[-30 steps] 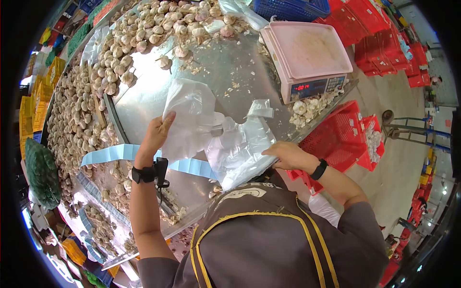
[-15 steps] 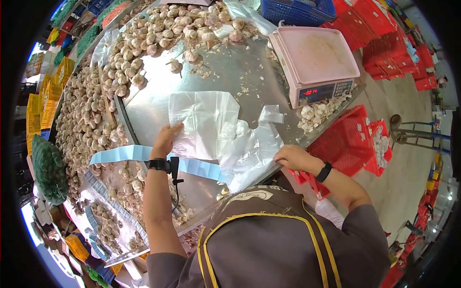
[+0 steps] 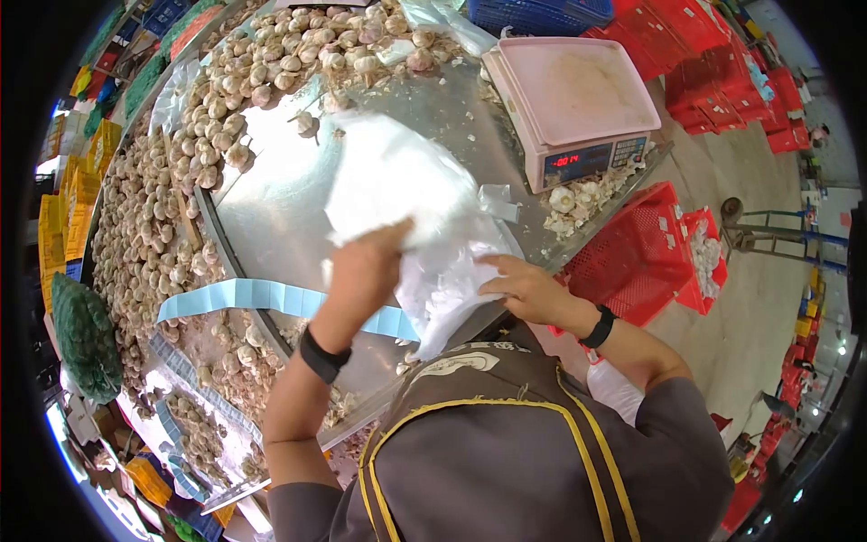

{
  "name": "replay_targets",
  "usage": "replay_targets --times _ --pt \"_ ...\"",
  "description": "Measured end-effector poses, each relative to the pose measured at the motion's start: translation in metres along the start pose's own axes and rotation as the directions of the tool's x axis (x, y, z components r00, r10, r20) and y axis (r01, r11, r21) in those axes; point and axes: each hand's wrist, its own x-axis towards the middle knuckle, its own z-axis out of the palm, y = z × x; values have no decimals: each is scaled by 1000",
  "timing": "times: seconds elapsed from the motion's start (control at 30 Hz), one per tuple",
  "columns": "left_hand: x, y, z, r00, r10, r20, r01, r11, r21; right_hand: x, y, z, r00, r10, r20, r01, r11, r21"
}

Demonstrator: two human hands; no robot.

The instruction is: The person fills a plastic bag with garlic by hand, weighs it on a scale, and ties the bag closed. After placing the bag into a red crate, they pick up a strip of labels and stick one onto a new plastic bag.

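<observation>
A thin white plastic bag [image 3: 397, 176], smeared by motion, billows above the metal table. My left hand [image 3: 370, 271] is at its lower edge, fingers closed on the plastic, though blur softens the detail. Under it lies a crumpled pile of clear plastic bags [image 3: 456, 280] near the table's front edge. My right hand [image 3: 533, 289] is at the right side of this pile, fingers stretched out and apart, their tips touching or just over the plastic. A folded light-blue strip [image 3: 239, 295] runs beneath my left forearm toward the pile.
Many garlic bulbs [image 3: 149, 212] cover the left and back of the table. A pink-topped scale [image 3: 578, 99] reading -0.014 stands at the back right, garlic scraps beside it. Red crates [image 3: 632, 253] stand off the right edge; a blue basket [image 3: 542, 16] sits at the back.
My left hand has swung right and inward, and the bag's flat sheet has lifted and billowed. My right hand has moved slightly left onto the pile, its fingers uncurled. The view has shifted slightly.
</observation>
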Motion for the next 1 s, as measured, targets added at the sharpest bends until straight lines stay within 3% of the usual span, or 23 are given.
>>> replay_targets --times 0.13,0.17,0.23,0.33,0.5,0.57,0.7,0.77,0.8,0.87,0.9,0.97,1.0 --pt "-23 7 42 903 -131 410 305 867 -394 4 0 9 973 159 -166 -131 977 169" --pt "-28 5 49 902 -129 412 305 866 -397 5 1 11 965 136 -224 -99 981 168" --pt "-37 1 53 904 -79 419 372 626 -685 10 1 8 963 49 -263 -18 993 118" --pt "-38 -8 46 894 -8 449 374 568 -734 26 -9 -12 952 -20 -304 17 1000 -14" --pt "-24 0 15 832 -20 554 415 685 -599 48 -27 -32 975 -131 -178 136 991 16" --pt "-19 6 3 743 39 669 447 715 -538 58 -32 -36 996 -77 -44 88 928 363" --pt "-30 13 -15 734 27 679 488 674 -554 63 -33 -44 995 -102 -6 101 970 222" --pt "-49 21 -14 941 24 336 246 633 -734 63 -31 -35 992 -83 -95 100 974 201" --pt "-54 25 -15 942 19 336 250 632 -734 64 -32 -31 992 -83 -90 100 974 204" --pt "-62 31 -19 916 -189 355 304 903 -303 67 -34 -22 988 -47 -147 73 981 180" --pt "-64 22 -11 914 -198 354 312 901 -301 71 -32 -20 989 -51 -140 76 980 186" --pt "-63 -8 10 845 -324 426 458 849 -262 81 -26 -20 989 -93 -111 96 995 22" --pt "-54 -19 5 859 -337 386 455 847 -274 93 -27 -23 989 -97 -109 100 995 23"
